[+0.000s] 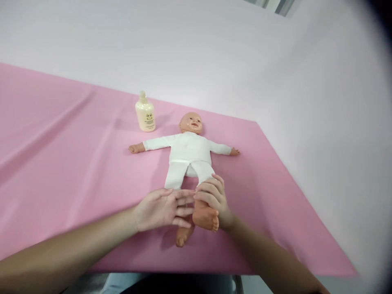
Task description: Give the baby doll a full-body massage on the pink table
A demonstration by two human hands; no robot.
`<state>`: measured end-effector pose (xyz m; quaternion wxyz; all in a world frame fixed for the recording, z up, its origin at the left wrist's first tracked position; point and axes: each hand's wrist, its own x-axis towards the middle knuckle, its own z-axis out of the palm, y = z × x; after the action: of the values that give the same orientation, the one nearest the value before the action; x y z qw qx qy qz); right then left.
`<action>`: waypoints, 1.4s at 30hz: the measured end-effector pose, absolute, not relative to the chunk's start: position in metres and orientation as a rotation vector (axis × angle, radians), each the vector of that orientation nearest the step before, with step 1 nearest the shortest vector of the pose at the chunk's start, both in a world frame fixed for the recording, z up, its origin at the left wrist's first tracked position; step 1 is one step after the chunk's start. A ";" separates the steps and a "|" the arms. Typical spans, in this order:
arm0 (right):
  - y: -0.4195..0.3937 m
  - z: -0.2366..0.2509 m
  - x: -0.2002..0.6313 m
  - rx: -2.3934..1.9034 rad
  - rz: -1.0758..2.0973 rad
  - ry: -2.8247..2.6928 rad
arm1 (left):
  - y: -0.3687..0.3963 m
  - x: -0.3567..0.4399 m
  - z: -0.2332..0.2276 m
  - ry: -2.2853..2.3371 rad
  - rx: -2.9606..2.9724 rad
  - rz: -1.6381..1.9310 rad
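Note:
A baby doll [190, 148] in a white suit lies on its back, arms spread, its head away from me and its bare feet toward me. My right hand [214, 200] is wrapped around the doll's lower leg on the right, just above the foot, which is raised a little. Palm up and fingers stretched out, my left hand [165, 209] is over the doll's other lower leg, its fingertips close to the leg in my right hand. Whether those fingertips touch it I cannot tell. Beyond the doll's arm on the left stands a cream-coloured pump bottle [145, 115] with a label.
A pink cloth [101, 163] with a few creases covers the table. The table's right edge slants away beside the doll. Behind it rises a pale wall [214, 53]. My lap is just below the near edge.

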<state>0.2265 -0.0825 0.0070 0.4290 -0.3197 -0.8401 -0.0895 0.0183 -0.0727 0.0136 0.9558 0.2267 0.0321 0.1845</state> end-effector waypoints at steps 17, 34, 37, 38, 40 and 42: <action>-0.083 0.018 0.225 -0.775 -0.059 -2.095 | -0.073 0.020 0.016 0.072 0.454 0.358; -0.094 0.027 0.219 -0.706 0.160 -2.050 | -0.075 0.020 0.014 0.083 0.424 0.368; -0.097 0.031 0.218 -0.728 0.192 -2.031 | -0.075 0.019 0.014 0.077 0.423 0.365; -0.097 0.032 0.217 -0.730 0.202 -2.028 | -0.075 0.019 0.014 0.073 0.424 0.363; -0.098 0.034 0.217 -0.725 0.225 -2.023 | -0.075 0.019 0.014 0.058 0.427 0.357; -0.098 0.035 0.217 -0.716 0.245 -2.017 | -0.075 0.019 0.015 0.051 0.429 0.351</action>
<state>0.2172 -0.0982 0.0353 0.4739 -0.2926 -0.8245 0.1000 0.0195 -0.0748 0.0146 0.9616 0.2115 0.0253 0.1730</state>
